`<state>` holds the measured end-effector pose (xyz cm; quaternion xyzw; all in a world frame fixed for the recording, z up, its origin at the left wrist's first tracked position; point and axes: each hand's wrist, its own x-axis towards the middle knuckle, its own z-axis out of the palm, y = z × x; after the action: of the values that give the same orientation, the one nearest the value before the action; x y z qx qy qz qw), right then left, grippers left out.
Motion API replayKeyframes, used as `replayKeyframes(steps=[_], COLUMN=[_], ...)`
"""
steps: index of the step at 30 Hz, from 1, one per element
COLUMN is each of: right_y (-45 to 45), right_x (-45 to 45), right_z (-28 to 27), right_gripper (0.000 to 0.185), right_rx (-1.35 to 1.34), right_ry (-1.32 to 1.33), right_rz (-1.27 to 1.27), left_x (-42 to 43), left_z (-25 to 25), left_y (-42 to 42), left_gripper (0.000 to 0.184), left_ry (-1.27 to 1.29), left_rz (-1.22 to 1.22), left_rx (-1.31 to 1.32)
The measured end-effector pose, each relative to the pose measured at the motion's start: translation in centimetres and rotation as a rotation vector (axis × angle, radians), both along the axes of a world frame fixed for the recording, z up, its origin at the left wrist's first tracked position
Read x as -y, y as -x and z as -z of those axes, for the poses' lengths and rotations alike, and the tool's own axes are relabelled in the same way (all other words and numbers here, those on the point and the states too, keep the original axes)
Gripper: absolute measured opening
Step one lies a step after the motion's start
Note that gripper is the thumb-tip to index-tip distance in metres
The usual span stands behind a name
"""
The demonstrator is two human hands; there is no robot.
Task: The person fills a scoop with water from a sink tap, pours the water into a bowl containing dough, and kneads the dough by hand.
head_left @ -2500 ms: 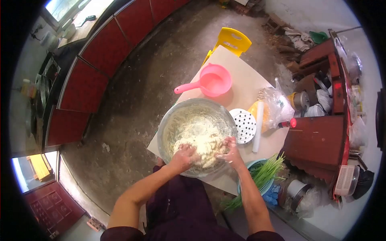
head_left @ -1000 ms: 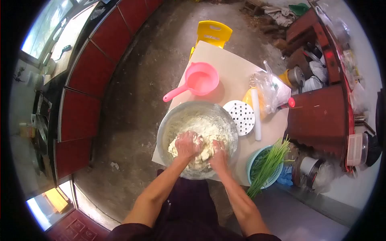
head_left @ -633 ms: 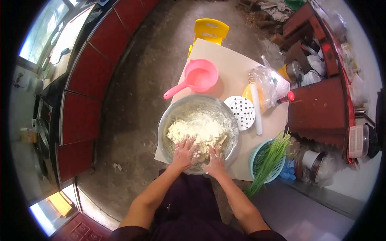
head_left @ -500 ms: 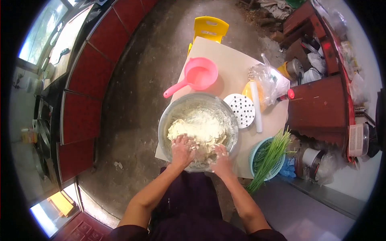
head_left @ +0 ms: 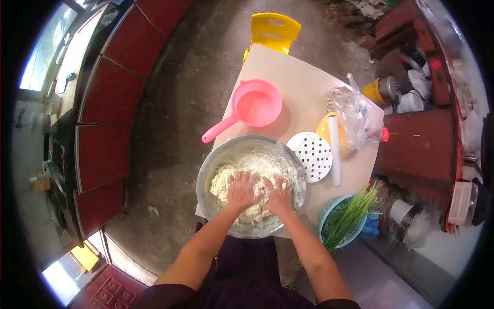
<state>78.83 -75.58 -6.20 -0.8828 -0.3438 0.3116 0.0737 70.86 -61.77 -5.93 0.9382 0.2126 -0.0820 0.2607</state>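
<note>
A wide metal basin [head_left: 204, 206] at the table's near edge holds shaggy, floury dough [head_left: 222, 181]. My left hand [head_left: 243, 190] is pressed down into the middle of the dough, its fingers curled over and partly sunk in it. Close beside it on the right, my right hand [head_left: 278, 194] grips the dough too, with flour and bits of dough on the fingers. The fingertips of both hands are partly hidden in the mass. Loose dry flour [head_left: 267, 160] lies toward the far side of the basin.
Beyond the basin sits a pink dipper [head_left: 257, 105]. To the right are a white perforated disc [head_left: 310, 157], a white roll [head_left: 334, 152], a plastic bag [head_left: 360, 121] and a teal basket [head_left: 329, 219] of long green vegetables [head_left: 350, 219]. A yellow chair [head_left: 275, 33] stands behind the table [head_left: 303, 77].
Both hands have moved forward and closer together, deeper into the dough, which is now more gathered under them. The whole view has shifted slightly, with the basin lower in it.
</note>
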Motion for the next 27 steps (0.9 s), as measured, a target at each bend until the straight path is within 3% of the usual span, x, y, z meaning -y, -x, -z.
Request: replayKeyframes(steps=[2,5,7,11,13,16,21,22,25,26,27], right_y=[-2.2,-5.2,-6.2,-5.0,-2.9,2.4,6.2,6.6,7.9,8.5,8.8], right_x=[-1.2,-2.8,-3.2,-2.2,-2.2,0.0,1.4,1.4,2.1,2.7,3.0], right_z=[0.1,0.6,1.7,2.3,-1.3,-4.7,-7.7,-8.0,-4.2,-3.1,-2.7], right_gripper=[0.085,0.082,0.081,0.079,0.074,0.066,0.055,0.051,0.062,0.066,0.071], right_rx=[-0.065,-0.160,-0.177,-0.129,-0.118,0.015,0.421,0.396,0.602,0.548,0.493], right_ry=[0.021,0.026,0.033,-0.043,-0.064,-0.223,-0.488,-0.531,-0.538,-0.402,-0.269], right_rz=[0.032,0.068,0.122,0.139,0.162,0.158,0.039,0.103,0.096,0.049,0.005], left_x=[-1.7,-3.1,-4.1,-3.1,-3.1,-1.7,-1.1,-1.0,0.1,0.4,0.4], left_z=[0.5,4.0,5.0,3.5,2.2,-0.3,-6.4,-6.8,-5.5,-4.0,-3.6], left_y=[-2.6,-5.2,-7.5,-5.7,-4.7,0.0,3.6,3.8,4.7,5.8,6.4], left_gripper=[0.041,0.041,0.043,0.041,0.036,0.016,0.014,0.015,0.019,0.026,0.027], left_ry=[0.031,-0.125,-0.045,-0.041,-0.116,-0.215,-0.157,-0.146,-0.177,-0.084,-0.077], left_rz=[-0.017,-0.040,-0.109,-0.124,-0.100,-0.029,-0.088,-0.094,-0.040,0.043,0.077], left_rx=[-0.028,0.071,-0.030,-0.034,0.123,0.411,0.570,0.595,0.645,0.445,0.410])
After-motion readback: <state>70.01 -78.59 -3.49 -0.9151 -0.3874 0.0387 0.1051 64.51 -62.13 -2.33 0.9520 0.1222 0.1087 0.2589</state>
